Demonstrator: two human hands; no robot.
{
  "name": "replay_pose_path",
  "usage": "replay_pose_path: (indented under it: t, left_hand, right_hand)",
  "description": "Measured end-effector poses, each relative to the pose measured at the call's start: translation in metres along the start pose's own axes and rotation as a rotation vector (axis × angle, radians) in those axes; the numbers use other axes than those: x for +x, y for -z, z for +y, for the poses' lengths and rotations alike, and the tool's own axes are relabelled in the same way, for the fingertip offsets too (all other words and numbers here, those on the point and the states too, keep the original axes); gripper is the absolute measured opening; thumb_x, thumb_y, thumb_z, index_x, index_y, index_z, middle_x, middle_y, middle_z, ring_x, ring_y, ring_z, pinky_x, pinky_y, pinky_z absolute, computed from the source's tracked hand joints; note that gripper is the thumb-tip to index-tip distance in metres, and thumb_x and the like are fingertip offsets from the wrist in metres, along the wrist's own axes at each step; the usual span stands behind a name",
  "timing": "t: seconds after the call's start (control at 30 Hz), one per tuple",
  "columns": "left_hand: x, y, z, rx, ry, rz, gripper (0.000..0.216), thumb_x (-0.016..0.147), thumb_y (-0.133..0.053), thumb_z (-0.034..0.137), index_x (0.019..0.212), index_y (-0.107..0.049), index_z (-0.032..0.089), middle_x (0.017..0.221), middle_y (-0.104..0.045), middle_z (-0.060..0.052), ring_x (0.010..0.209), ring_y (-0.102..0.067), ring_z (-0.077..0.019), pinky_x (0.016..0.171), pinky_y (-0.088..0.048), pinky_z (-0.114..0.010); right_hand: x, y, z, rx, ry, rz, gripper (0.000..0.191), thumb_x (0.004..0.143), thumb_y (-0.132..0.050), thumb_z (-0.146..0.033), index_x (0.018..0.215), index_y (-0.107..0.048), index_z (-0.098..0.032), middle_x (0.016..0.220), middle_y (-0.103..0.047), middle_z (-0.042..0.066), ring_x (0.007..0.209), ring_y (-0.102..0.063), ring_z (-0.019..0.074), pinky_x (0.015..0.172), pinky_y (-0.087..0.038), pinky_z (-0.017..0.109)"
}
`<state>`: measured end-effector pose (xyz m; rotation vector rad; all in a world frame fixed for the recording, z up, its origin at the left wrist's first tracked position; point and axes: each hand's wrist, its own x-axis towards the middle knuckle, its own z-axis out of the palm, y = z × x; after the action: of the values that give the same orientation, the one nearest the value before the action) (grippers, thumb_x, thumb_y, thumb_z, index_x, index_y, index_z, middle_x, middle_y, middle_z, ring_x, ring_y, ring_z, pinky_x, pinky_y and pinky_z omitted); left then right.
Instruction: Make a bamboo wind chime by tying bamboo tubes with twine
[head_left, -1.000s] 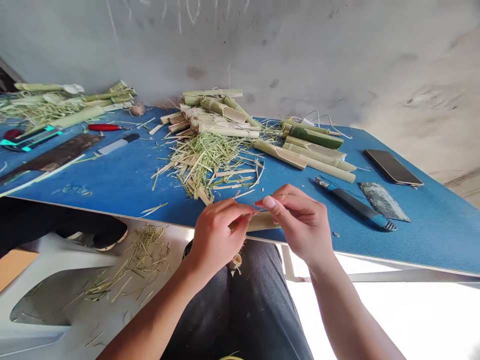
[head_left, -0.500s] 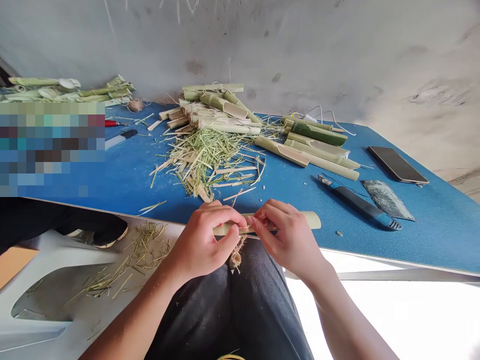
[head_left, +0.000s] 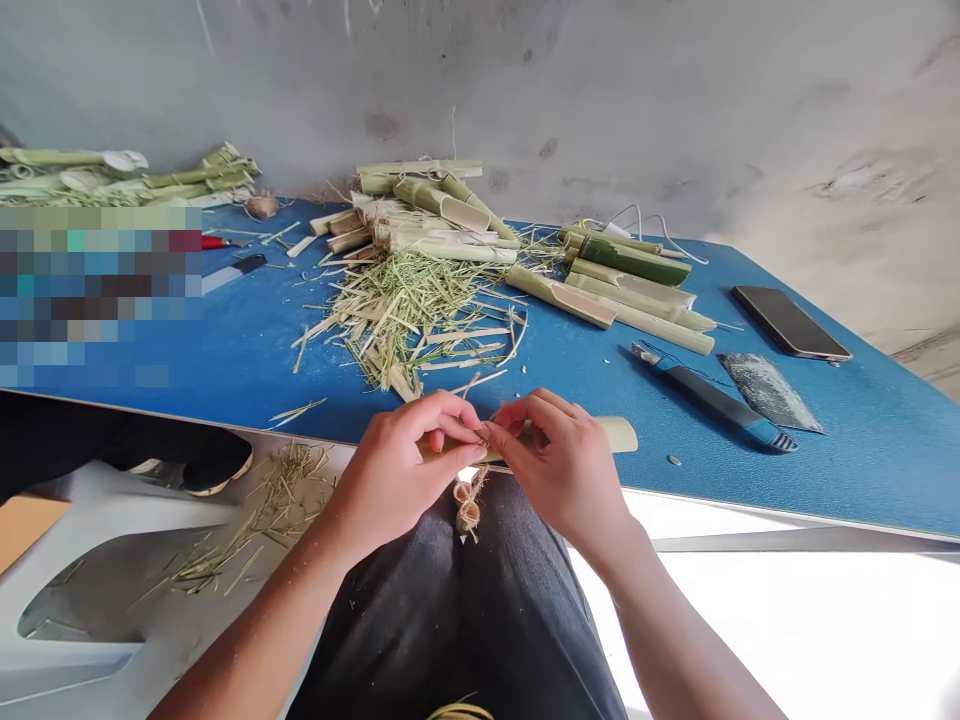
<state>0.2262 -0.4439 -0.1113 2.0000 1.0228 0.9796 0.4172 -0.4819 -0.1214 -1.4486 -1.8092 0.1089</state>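
At the front edge of the blue table (head_left: 585, 470), my left hand (head_left: 416, 460) pinches thumb against fingers around what looks like jute twine (head_left: 480, 478). Touching its fingertips, my right hand (head_left: 562, 455) is closed in a pinch at the same spot; its fingers partly hide the twine. Beneath both hands lies a split bamboo piece (head_left: 619, 435), its pale right end showing past my right hand. Small bamboo rings (head_left: 466, 505) tied with twine hang below the table edge, over my dark trousers.
Thin bamboo shavings (head_left: 405, 300) lie ahead, with cut bamboo pieces (head_left: 450, 208) behind. To the right are more bamboo lengths (head_left: 637, 260), a utility knife (head_left: 712, 400), a dark flat pouch (head_left: 771, 392) and a phone (head_left: 791, 321). A knife (head_left: 236, 272) lies left, near a pixelated area.
My hands stay pinched together over the bamboo, with fingers shifted slightly. More of the hanging rings shows below them. The whole view has moved a little.
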Motion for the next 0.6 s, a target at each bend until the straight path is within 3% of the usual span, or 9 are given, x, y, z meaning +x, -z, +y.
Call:
replay_pose_path:
  t: [0.17,0.43,0.6]
  left_hand:
    - [-0.001,-0.002,-0.002,-0.021,-0.009,0.012,0.015,0.083,-0.082,0.013,0.089,-0.072,0.023,0.079,-0.077,0.004,0.068,-0.063,-0.0117,0.067,-0.051,-0.021]
    - [-0.001,-0.005,-0.007,-0.051,-0.007,0.064,0.009,0.086,-0.080,0.018,0.091,-0.074,0.022,0.082,-0.078,0.002,0.068,-0.068,-0.0122,0.065,-0.053,-0.020]
    - [-0.001,-0.005,-0.009,-0.059,-0.029,0.079,0.009,0.087,-0.078,0.014,0.089,-0.075,0.021,0.084,-0.078,0.001,0.072,-0.071,-0.0128,0.068,-0.056,-0.019]
  right_hand:
    - [0.000,-0.001,0.000,0.016,0.006,0.021,0.025,0.101,-0.071,-0.036,0.081,-0.070,-0.020,0.079,-0.071,0.002,0.069,-0.063,0.0162,0.064,-0.040,0.032]
    - [-0.004,0.013,0.005,0.084,0.230,-0.164,0.018,0.107,-0.060,-0.024,0.111,-0.077,-0.022,0.097,-0.074,0.006,0.086,-0.068,0.0188,0.075,-0.045,0.035]
    - [-0.004,0.016,0.006,0.045,0.282,-0.173,0.015,0.106,-0.064,-0.027,0.112,-0.076,-0.021,0.095,-0.075,0.006,0.085,-0.068,0.0200,0.073,-0.044,0.036]
